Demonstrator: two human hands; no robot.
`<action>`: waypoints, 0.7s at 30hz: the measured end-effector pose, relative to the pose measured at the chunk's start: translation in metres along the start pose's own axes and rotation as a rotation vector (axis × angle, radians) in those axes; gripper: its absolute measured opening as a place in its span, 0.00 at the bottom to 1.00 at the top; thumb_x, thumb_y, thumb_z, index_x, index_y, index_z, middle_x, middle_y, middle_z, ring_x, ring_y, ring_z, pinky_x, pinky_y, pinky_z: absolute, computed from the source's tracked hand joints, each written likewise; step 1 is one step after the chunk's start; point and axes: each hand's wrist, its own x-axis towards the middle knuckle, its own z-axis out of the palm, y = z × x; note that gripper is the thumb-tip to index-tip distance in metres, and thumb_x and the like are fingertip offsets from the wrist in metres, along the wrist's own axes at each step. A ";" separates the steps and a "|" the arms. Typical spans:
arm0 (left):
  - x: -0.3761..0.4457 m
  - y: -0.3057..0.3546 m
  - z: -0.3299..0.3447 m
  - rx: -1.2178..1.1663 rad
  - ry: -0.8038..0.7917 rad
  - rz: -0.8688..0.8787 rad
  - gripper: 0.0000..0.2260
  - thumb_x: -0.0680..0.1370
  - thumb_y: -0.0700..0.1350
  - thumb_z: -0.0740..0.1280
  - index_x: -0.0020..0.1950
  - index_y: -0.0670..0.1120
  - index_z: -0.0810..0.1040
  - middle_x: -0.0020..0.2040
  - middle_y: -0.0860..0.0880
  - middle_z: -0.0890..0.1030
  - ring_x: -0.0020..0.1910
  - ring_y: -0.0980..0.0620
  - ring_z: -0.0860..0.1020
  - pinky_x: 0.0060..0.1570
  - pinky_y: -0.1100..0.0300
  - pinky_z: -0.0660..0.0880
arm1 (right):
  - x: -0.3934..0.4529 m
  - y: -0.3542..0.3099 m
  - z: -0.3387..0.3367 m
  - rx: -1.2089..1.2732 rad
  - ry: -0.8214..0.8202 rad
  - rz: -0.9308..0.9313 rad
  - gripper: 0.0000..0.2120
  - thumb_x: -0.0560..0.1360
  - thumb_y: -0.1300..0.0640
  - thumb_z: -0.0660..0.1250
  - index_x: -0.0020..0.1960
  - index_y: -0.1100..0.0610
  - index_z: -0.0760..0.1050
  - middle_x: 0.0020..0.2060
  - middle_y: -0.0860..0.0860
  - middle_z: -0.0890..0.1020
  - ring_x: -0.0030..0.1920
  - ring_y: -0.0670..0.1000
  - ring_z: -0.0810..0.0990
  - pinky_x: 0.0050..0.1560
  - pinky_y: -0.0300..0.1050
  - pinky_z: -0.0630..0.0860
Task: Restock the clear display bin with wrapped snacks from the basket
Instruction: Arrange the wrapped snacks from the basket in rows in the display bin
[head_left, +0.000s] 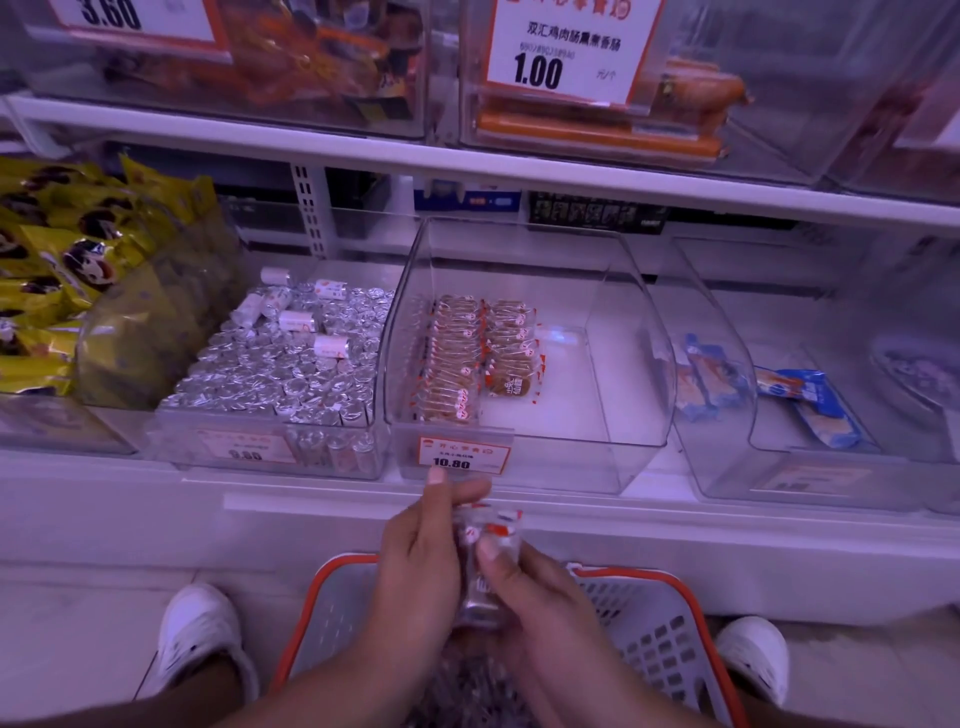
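A clear display bin stands on the low shelf straight ahead. Two rows of wrapped snacks fill its left side, and its right side is bare. A price tag reading 10.80 hangs on its front. Below it, both hands hold a small stack of wrapped snacks above a grey basket with an orange rim. My left hand grips the stack from the left. My right hand grips it from the right, thumb on top. The basket's contents are mostly hidden by my arms.
A bin of silver foil-wrapped pieces sits left of the clear bin, with yellow packets further left. Another clear bin with blue packets sits to the right. An upper shelf overhangs. My white shoes flank the basket.
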 end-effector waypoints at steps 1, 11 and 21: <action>-0.004 0.001 0.001 -0.011 -0.040 -0.014 0.19 0.83 0.57 0.55 0.55 0.54 0.85 0.50 0.60 0.86 0.48 0.68 0.81 0.46 0.75 0.75 | 0.001 -0.002 0.000 0.060 0.033 -0.011 0.20 0.67 0.53 0.71 0.56 0.62 0.82 0.51 0.61 0.85 0.49 0.59 0.85 0.40 0.50 0.81; -0.010 0.023 0.002 0.121 -0.291 0.281 0.33 0.75 0.66 0.57 0.79 0.59 0.57 0.73 0.61 0.71 0.68 0.58 0.74 0.68 0.54 0.71 | -0.008 -0.048 0.001 -0.336 -0.024 -0.219 0.27 0.62 0.37 0.75 0.58 0.47 0.83 0.51 0.55 0.86 0.53 0.50 0.83 0.57 0.48 0.76; 0.083 0.058 -0.077 0.533 0.100 0.723 0.16 0.82 0.51 0.56 0.68 0.51 0.74 0.63 0.55 0.75 0.63 0.55 0.73 0.63 0.50 0.70 | 0.122 -0.173 -0.019 -1.876 -0.127 -0.476 0.26 0.75 0.47 0.72 0.67 0.59 0.71 0.52 0.53 0.79 0.50 0.51 0.78 0.55 0.45 0.73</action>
